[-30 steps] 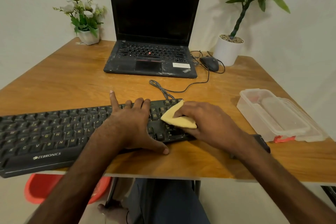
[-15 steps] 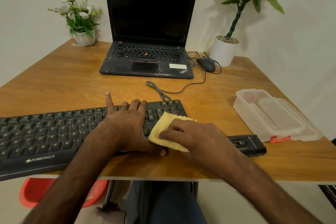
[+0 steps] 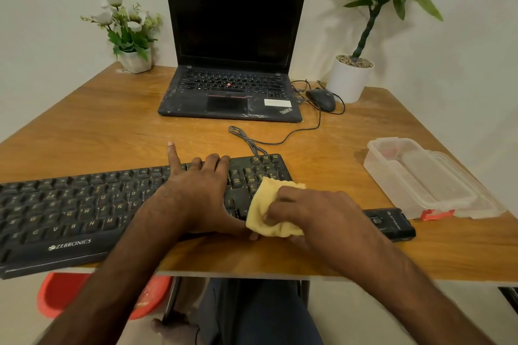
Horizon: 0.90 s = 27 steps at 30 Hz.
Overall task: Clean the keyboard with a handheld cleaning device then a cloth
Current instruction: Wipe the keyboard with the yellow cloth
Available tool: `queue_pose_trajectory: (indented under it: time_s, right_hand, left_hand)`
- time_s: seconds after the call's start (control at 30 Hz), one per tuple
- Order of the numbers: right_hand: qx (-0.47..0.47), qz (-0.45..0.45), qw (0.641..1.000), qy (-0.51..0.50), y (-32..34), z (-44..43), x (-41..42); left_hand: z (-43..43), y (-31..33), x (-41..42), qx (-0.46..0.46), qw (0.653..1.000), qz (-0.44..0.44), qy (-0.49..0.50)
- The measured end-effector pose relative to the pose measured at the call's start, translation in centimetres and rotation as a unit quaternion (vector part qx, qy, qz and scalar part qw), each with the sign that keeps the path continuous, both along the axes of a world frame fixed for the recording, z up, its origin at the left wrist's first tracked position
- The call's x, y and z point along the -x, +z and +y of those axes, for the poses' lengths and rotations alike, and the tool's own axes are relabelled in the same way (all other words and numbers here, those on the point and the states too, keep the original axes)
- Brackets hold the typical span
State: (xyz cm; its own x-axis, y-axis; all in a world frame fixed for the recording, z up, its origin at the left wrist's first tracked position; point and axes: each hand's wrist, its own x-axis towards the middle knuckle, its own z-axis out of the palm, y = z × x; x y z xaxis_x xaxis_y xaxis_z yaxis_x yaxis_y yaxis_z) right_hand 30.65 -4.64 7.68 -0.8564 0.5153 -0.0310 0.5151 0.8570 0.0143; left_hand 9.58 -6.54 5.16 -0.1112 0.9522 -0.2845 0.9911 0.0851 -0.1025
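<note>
Left hand spread flat across keyboard, index finger reaching past far edge, likely pinning it so wiping won't slide it on worktop. Right hand bunches yellow cloth under curled fingers, pressing it on number-pad end near front edge. Black handheld cleaner lies just right of keyboard, set aside; cloth stage appears underway. Versus a second ago: cloth drawn from far rows toward near edge; cleaner, then mostly hidden by forearm, now exposed; left hand unmoved.
</note>
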Motion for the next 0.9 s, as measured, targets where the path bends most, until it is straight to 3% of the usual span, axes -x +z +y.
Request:
queue_pose_trajectory:
  time_s: [0.1,0.27,0.47,0.67,0.9]
  right_hand:
    - [0.001,0.016,0.999,-0.050,1.0,1.6,-1.3]
    - [0.023,0.031,0.999,0.010,-0.2,0.2,1.2]
    - [-0.045,0.105,0.990,-0.086,-1.2,5.1,2.9]
    - [-0.039,0.101,0.993,-0.047,-1.5,5.6,5.6]
    - [-0.055,0.109,0.984,-0.131,-1.3,7.8,5.8]
  left_hand:
    - [0.0,0.0,0.1,0.004,1.000,-0.010,0.004]
    - [-0.2,0.0,0.2,-0.005,1.000,-0.019,-0.009]
    - [-0.2,1.0,0.9,0.024,0.999,-0.041,-0.003]
    - [-0.5,1.6,1.5,0.042,0.997,-0.066,-0.001]
    - [-2.2,1.9,3.9,0.088,0.992,-0.064,0.056]
